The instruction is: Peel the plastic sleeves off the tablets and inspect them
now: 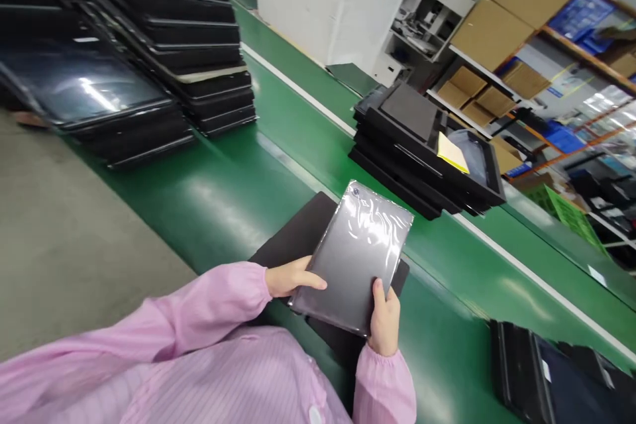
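Both my hands hold a grey tablet point(355, 255) wrapped in shiny clear film, back side up. My left hand point(288, 277) grips its near left edge with the thumb lying on top. My right hand point(383, 318) clasps the near right corner, thumb pressed on the back. The tablet hovers just above a flat black pad point(298, 235) that lies on the green conveyor belt point(238, 192). Pink sleeves cover both my arms.
Tall stacks of black trays point(193, 46) stand at the far left, one with a glossy dark panel point(84, 86) on top. Another tray stack point(422, 152) with a yellow note sits across the belt. More black trays point(546, 377) lie at the near right. Shelves with cardboard boxes point(497, 33) are behind.
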The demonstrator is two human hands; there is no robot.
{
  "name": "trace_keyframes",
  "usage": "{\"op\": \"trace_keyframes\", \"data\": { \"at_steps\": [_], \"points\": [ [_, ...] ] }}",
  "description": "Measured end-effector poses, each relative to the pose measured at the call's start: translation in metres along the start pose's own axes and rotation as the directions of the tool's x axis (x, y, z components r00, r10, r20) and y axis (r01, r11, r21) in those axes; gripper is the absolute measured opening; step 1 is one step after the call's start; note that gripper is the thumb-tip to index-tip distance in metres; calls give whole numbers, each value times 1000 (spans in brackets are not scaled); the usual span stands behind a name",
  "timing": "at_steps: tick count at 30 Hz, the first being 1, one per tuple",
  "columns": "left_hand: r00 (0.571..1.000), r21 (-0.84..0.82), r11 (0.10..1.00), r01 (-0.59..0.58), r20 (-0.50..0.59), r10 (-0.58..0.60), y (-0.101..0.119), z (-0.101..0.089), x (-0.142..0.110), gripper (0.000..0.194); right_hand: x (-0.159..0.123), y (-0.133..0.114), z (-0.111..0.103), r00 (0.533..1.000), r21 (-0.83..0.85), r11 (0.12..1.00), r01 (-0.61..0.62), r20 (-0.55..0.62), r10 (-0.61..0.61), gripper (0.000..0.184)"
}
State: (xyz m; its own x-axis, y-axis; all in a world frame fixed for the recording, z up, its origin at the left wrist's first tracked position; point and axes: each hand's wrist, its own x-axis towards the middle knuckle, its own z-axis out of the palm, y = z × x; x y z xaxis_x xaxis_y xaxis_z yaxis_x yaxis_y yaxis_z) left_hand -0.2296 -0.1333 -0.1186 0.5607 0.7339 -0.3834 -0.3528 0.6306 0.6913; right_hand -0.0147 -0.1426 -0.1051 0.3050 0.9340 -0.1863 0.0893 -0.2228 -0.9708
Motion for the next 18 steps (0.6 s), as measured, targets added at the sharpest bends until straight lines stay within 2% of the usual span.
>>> {"op": "trace_keyframes", "data": {
  "at_steps": [2, 4, 6, 8, 12, 15, 16, 18],
  "points": [
    [997, -5, 999, -38, -65, 38, -7, -4, -1, 60, 7, -1, 7, 997, -28, 998, 58, -49, -59, 64],
    [995, -28, 996, -82, -64, 80, -9, -6, 0, 61, 12, -6, 10, 983, -46, 991, 124, -129, -129, 64],
    [993, -46, 994, -104, -57, 101, -11, -9, 1, 63, 15, -12, 9, 946, -103, 968, 229, -209, -246, 59],
    [992, -51, 994, -97, -87, 92, -14, -12, 2, 63, 15, -19, 6, 889, -222, 909, 353, -222, -400, 50],
    [976, 5, 997, -71, -204, 71, -23, -18, 0, 56, 7, -27, 7, 725, -511, 678, 528, -144, -674, 38],
    [978, -16, 999, -50, -206, 45, -27, -19, 0, 51, -4, -29, 27, 573, -647, 474, 598, -69, -817, 28],
    [980, -32, 998, -58, -192, 51, -27, -18, 0, 48, -9, -30, 38, 545, -643, 431, 633, -25, -838, 23],
    [978, -16, 992, -122, -171, 118, -25, -17, -1, 38, -21, -35, 62, 545, -547, 409, 730, 105, -832, 15]
  ]
}}
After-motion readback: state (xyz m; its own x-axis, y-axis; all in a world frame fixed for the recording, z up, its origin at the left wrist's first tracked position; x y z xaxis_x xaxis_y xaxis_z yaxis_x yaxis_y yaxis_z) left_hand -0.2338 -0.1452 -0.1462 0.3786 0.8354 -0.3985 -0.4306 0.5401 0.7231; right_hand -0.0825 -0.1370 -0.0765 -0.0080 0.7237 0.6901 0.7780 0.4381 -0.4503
